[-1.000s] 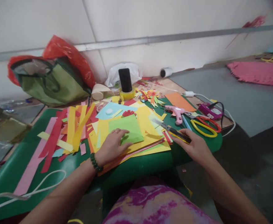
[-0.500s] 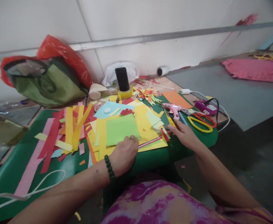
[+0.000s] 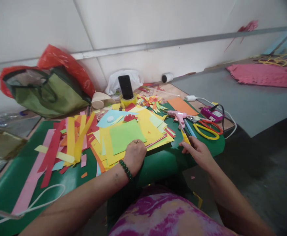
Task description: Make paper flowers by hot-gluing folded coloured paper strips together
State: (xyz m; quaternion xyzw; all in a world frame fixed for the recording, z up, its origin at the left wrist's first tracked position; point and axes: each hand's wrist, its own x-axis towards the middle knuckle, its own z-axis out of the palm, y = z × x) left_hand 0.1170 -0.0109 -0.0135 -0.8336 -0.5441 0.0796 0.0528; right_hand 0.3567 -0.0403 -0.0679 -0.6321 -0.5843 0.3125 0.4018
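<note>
My left hand (image 3: 134, 154) is curled at the near edge of a stack of yellow paper (image 3: 151, 128), gripping that edge. A light green sheet (image 3: 125, 134) lies on top of the stack, just beyond my knuckles. My right hand (image 3: 198, 152) sits at the right edge of the green table mat (image 3: 163, 161) and holds a yellow utility knife (image 3: 185, 137), whose far end points away toward a pink glue gun (image 3: 178, 115).
Red, yellow and pink paper strips (image 3: 69, 139) cover the mat's left. Yellow-and-red scissors (image 3: 206, 129), a purple device (image 3: 211, 114) and an orange sheet (image 3: 182, 105) lie right. A phone (image 3: 125, 86) stands on a tape roll; a green bag (image 3: 47, 93) sits back left. A white cord (image 3: 35, 206) loops near left.
My left hand slid off the green sheet to the stack's near edge and closed. My right hand kept the knife and moved to the mat's right edge, the blade end swinging from left to away.
</note>
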